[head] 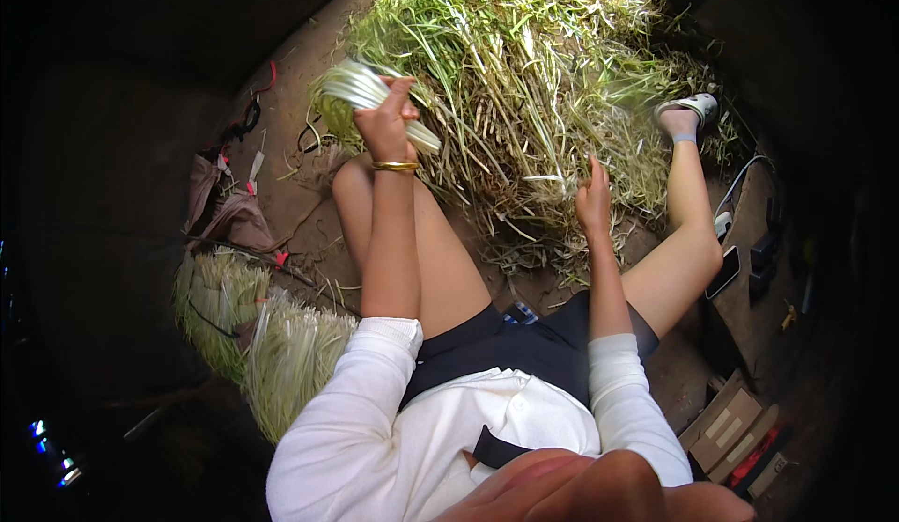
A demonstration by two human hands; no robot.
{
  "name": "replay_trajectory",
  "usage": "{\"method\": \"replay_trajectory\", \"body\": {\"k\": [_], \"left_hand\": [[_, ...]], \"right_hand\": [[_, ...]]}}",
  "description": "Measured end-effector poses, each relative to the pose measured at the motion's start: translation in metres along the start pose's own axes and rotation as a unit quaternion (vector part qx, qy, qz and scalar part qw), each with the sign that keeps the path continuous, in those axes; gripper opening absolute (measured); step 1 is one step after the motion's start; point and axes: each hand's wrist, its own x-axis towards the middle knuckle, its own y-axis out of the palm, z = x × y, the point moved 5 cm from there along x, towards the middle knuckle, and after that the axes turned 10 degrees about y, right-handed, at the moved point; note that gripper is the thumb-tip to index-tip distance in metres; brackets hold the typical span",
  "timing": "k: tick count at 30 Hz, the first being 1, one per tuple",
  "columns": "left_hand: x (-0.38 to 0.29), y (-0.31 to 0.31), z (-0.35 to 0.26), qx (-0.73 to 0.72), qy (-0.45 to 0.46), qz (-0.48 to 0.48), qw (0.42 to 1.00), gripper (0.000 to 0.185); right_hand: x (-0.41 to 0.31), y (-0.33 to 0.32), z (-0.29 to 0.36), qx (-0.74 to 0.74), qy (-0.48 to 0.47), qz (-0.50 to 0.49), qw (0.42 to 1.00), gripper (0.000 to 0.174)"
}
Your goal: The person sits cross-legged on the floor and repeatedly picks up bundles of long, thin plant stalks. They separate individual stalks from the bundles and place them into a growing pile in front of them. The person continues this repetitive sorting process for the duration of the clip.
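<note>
My left hand [385, 120] grips a bunch of long pale stalks [358, 86], white along the stems and greener towards the drooping, motion-blurred leaves. The cut-looking white ends stick out to the right of the fist. A gold bangle [395, 166] circles that wrist. Over the near right side of a large heap of loose green and straw-coloured stalks [491, 93] is my right hand [595, 199], its back mostly towards me. Its index finger points up and the other fingers look bent; whether anything thin lies between them is hidden. A short white stalk [546, 178] lies just left of it.
Tied bundles of pale stalks [298, 353] stand at my left, near a crumpled brown cloth [235, 216]. On my right are a phone [723, 273], a white cable [737, 181] and a cardboard box [727, 420]. My foot in a white clog [692, 108] rests beside the heap.
</note>
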Motion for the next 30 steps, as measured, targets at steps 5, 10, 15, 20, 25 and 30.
{"method": "replay_trajectory", "body": {"k": [5,10,15,20,25,30], "left_hand": [[-0.015,0.02,0.015,0.002,-0.031,0.042,0.999,0.016],[-0.014,0.022,0.023,0.04,-0.03,0.046,0.998,0.012],[-0.051,0.027,0.05,0.186,-0.148,0.145,0.96,0.031],[-0.043,0.017,0.051,0.189,-0.167,0.119,0.96,0.015],[0.0,-0.02,0.021,0.122,-0.06,0.07,0.988,0.014],[-0.009,-0.034,0.035,0.148,-0.13,0.061,0.979,0.008]], "right_hand": [[-0.026,0.025,0.084,0.308,-0.084,0.168,0.932,0.045],[-0.061,0.052,0.109,0.39,0.037,0.292,0.872,0.027],[-0.042,0.043,0.137,0.342,-0.04,0.183,0.921,0.025],[-0.042,0.049,0.139,0.246,-0.088,0.252,0.932,0.024],[-0.039,0.059,0.123,0.145,-0.147,0.098,0.974,0.014],[-0.016,0.106,0.151,-0.007,-0.131,0.066,0.989,0.026]]}}
